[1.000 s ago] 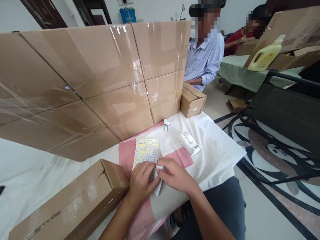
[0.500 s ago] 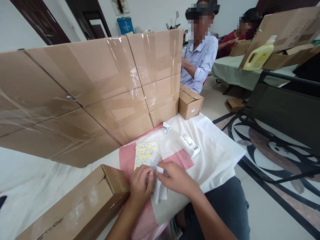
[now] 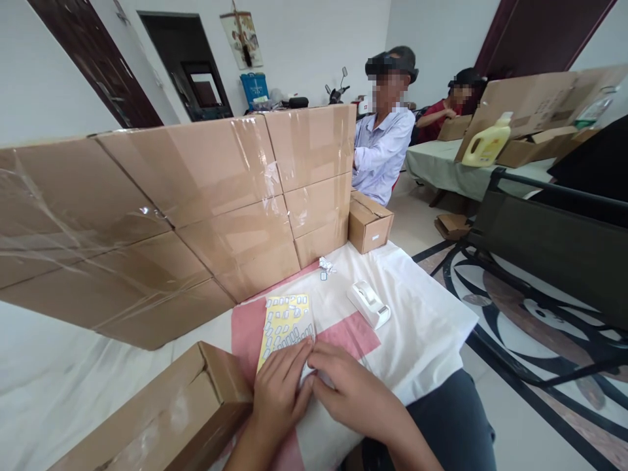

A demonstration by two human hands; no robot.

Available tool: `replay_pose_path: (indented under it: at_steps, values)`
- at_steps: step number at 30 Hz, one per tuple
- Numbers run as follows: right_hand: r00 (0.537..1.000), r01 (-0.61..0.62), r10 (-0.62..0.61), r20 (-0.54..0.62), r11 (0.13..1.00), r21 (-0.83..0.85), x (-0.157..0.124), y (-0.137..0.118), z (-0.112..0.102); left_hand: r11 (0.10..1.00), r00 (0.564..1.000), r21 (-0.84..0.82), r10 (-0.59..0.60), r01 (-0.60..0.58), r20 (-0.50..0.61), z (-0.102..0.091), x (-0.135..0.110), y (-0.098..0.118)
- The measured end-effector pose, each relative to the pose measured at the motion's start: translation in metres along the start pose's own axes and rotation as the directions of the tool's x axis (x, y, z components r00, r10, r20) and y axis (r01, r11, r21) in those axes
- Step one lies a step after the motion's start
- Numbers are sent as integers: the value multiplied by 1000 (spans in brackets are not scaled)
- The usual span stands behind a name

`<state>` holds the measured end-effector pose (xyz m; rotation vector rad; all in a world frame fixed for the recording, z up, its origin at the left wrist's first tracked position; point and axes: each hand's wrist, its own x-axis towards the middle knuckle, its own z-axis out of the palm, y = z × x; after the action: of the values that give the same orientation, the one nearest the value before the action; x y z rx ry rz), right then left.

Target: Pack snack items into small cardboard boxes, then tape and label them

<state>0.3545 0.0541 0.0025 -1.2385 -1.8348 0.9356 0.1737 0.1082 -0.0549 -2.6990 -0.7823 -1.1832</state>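
The yellow sheet (image 3: pixel 275 333) lies flat on the cloth-covered bench (image 3: pixel 422 314), directly in front of the person, its lower part under the left hand (image 3: pixel 282 376). The left hand is partly extended, palm down, with its fingers together; this position probably steadies the sheet. Whether it also grips anything cannot be told. The right hand (image 3: pixel 346 389) is nearly closed, fingers bent and thumb drawn in, in what appears to be a pinch on the white paper (image 3: pixel 307 373) showing between the two hands. The fingertips meet close together, an arrangement suited to fine control of thin material.

The white tape dispenser (image 3: pixel 369 305) stands beyond the right hand, apart from it, apparently so placed to remain within reach while leaving the sheet unobstructed. The crumpled paper (image 3: pixel 326 265) and a small square piece (image 3: pixel 323 277) lie farther back, near the stacked cartons (image 3: pixel 220 209). The long carton (image 3: pixel 167 405) sits at the left, and the small carton (image 3: pixel 370 226) at the far right corner.

Materials: the sheet is thin and carries rows of small, outlined, light-coloured rectangles; whether these are printed or stuck on cannot be told. The dispenser has a smooth, elongated body. The cartons are brown cardboard, rectangular, with glossy, wrinkled clear tape across the stack. The white and pink cloth is soft and creased.
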Motion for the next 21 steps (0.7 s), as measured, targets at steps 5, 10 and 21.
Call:
replay_pose_path:
  at_steps: [5, 10, 21]
  values:
    - [1000, -8, 9, 21, 997, -81, 1, -5, -2, 997, 1000, -68, -20, 20, 1, 3, -4, -4]
    - [999, -22, 32, 39, 971, -238, -6, -8, -3, 976, 998, -208, -62, 64, 13, 6, -13, -6]
    - [1000, -29, 29, -6, 954, -299, -16, -9, -4, 920, 990, -369, -141, 130, -4, 1, -9, -3]
